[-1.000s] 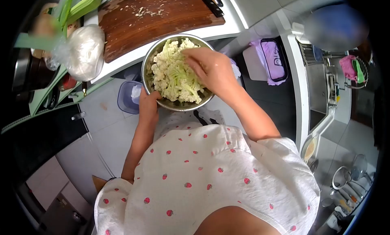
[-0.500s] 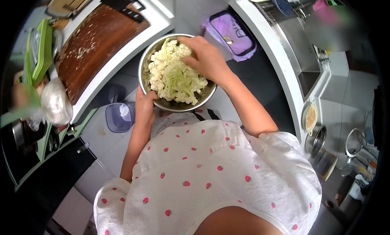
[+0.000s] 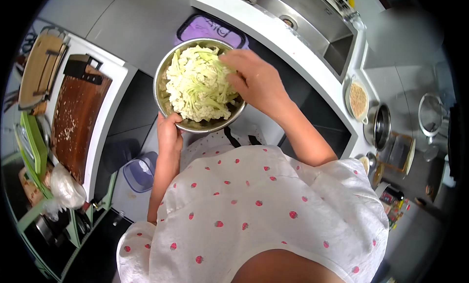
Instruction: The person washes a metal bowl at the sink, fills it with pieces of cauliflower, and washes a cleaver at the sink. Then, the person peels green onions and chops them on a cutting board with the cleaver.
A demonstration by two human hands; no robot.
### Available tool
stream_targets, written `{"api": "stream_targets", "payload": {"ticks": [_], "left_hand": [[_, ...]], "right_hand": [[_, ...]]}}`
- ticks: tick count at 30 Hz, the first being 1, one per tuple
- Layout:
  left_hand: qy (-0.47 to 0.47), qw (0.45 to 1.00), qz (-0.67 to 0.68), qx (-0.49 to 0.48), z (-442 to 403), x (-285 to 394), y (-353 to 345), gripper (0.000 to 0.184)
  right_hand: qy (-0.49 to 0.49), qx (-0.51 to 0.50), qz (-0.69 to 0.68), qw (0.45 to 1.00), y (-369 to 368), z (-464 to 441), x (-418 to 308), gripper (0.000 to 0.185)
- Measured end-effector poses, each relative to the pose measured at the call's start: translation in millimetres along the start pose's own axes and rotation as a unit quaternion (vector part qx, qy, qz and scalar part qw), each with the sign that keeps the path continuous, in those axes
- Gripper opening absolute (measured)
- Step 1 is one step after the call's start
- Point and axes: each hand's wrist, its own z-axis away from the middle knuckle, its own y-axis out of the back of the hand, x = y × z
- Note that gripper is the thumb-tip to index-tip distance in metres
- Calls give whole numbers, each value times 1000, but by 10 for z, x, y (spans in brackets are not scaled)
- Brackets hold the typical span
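Observation:
A stainless steel bowl (image 3: 162,96) heaped with cut cauliflower (image 3: 198,85) is held in front of my body. Pale green stems show among the white florets. My left hand (image 3: 169,134) grips the bowl's rim at the lower left, thumb over the edge and the other fingers mostly hidden beneath. Over the right side of the bowl, my right hand (image 3: 259,82) is bent at the fingers, with the thumb apart from them. Its fingertips are at the cauliflower's edge, and I see nothing held in it.
To the left, a brown cutting board (image 3: 73,121) with white crumbs lies on a counter. A purple-lined bin (image 3: 207,30) is behind the bowl. At the right are a sink (image 3: 305,26), a dish of grains (image 3: 358,99) and a metal pot (image 3: 380,126). A bluish bin (image 3: 140,174) stands on the floor.
My view has turned toward the right-hand counter, so the sink shows more fully. The bowl stays in my left hand. The cauliflower lies differently, with more stems on top.

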Motion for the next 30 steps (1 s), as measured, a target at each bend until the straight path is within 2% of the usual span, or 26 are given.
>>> {"api": "stream_targets", "payload": {"ticks": [1,3,5,8,9,11,13,14,16,17,19,20,21,23,24,29,30], "left_hand": [[-10,1000,6,13,15,7,-53,55],[5,999,-26,-30,-52,60,39,57],[20,998,-59,-26,-39,89,-15,58],[11,998,-33,-57,48,114,-112,58],[24,992,-66,-107,-25,112,-18,59],[47,977,-124,-167,-83,76,64,60],[58,967,-139,-208,-13,-11,-5,60],[61,965,-137,-217,11,-40,-58,61],[94,956,-153,-234,43,-18,-153,61],[97,952,-163,-242,114,-56,-201,62],[114,939,-183,-269,198,-128,-292,64],[111,932,-186,-291,246,-191,-338,64],[108,925,-188,-311,294,-238,-392,64],[128,910,-212,-333,370,-255,-534,63],[133,906,-217,-337,463,-310,-608,64],[139,866,-238,-418,755,-699,-1103,60],[145,857,-240,-433,882,-719,-1255,58]], "right_hand": [[-14,44,3,999,90,12,-42,29],[-46,94,15,994,154,-7,-210,28],[-33,236,-9,971,206,75,-347,23],[15,350,-7,937,173,223,-590,20],[-70,243,69,965,184,224,-748,24],[-132,121,-47,983,35,378,-747,35],[-96,186,41,977,-199,646,-641,38],[-109,202,55,972,-135,726,-701,38],[-91,272,-4,958,2,690,-859,41],[-100,288,10,952,67,812,-884,41],[-263,210,8,942,189,1034,-922,43],[-300,172,36,938,164,1170,-830,43],[-309,184,42,932,176,1297,-802,43],[-325,293,17,899,242,1410,-743,44],[-284,349,39,892,229,1550,-699,45],[-362,379,147,838,543,2285,-546,42],[-405,383,166,814,666,2404,-548,41]]}}
